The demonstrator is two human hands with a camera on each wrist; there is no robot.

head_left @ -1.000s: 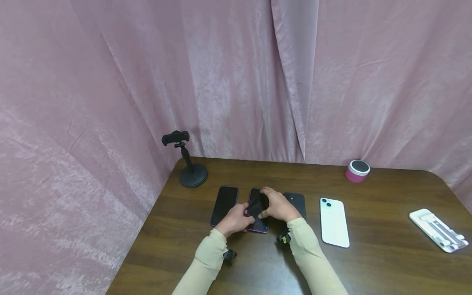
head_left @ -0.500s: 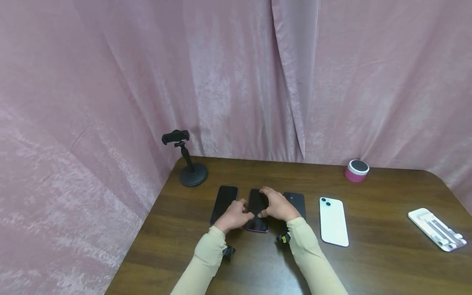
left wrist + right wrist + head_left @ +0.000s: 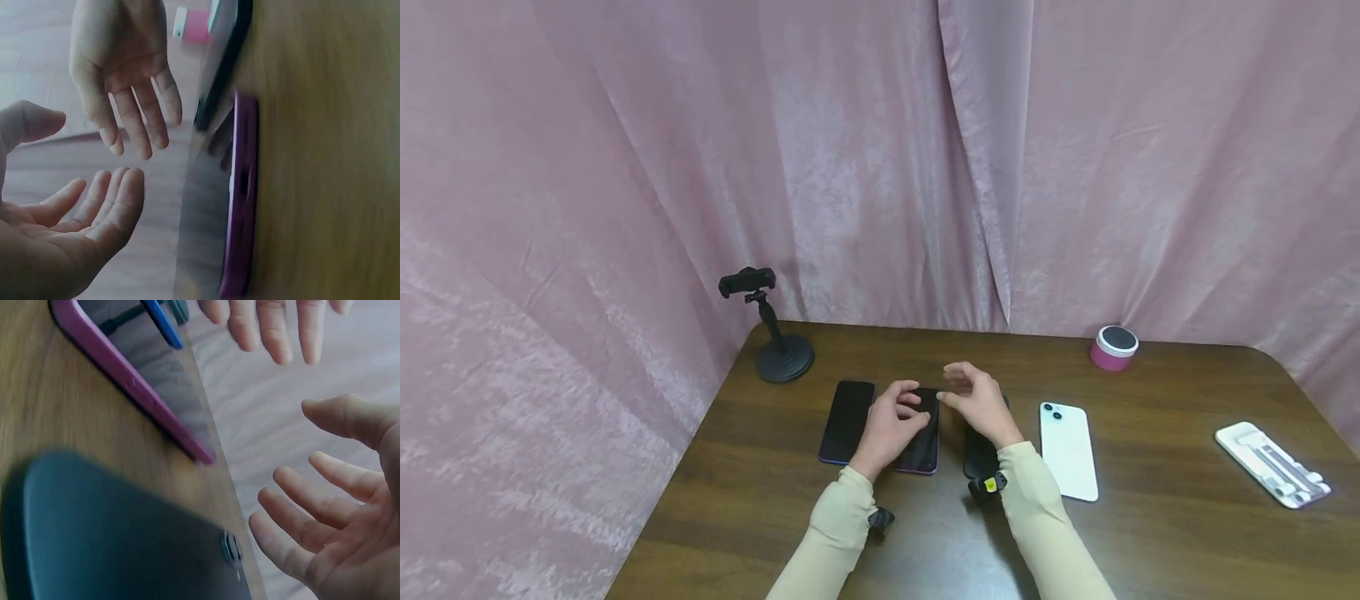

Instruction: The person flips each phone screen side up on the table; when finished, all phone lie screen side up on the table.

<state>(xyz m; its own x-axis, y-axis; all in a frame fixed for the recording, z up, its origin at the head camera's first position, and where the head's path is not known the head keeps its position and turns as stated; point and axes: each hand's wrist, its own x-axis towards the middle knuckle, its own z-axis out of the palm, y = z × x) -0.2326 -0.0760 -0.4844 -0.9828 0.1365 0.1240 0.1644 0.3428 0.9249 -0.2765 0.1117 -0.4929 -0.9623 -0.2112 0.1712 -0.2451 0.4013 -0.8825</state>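
Left hand (image 3: 883, 433) and right hand (image 3: 985, 408) have risen, fingers loosely spread, seemingly clear of the purple-edged phone (image 3: 922, 452)

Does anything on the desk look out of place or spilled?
No spill shows. The flat white object at far right lies slanted, apart from the row of four phones, so looks slightly stray.

From the head we look forward and down across the table (image 3: 1150, 542) toward the curtain (image 3: 850, 167) at twelve o'clock. Close and low, our wrist views lie sideways, table at three o'clock in the left, nine in the right; both share the purple phone (image 3: 237, 250).
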